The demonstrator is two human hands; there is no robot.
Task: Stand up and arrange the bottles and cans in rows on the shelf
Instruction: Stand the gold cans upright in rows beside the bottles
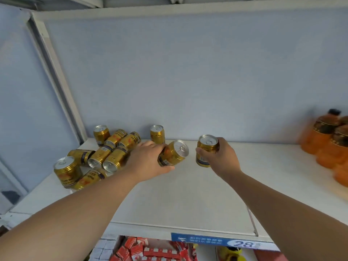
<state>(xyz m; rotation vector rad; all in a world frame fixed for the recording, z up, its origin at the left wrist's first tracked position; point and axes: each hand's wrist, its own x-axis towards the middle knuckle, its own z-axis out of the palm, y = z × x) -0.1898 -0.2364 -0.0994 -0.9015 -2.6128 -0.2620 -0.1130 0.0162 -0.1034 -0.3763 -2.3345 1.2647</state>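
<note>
Left hand [146, 159] grips a tilted gold can [172, 153]; right hand [219, 157] grips an upright can [206, 150] just beside it, mid-shelf [188, 200]. Toppled cans [111, 153] lie heaped at left (three stand upright). Orange bottles [327, 144] stand far right, blurred.

Gold cans [116, 146] with silver tops, orange bottles [323, 140] with black caps, white shelf [188, 194].

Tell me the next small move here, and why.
Probably the right hand sets its upright can beside the standing can at the back wall: it is already vertical, while the left hand holds a tilted can.
</note>
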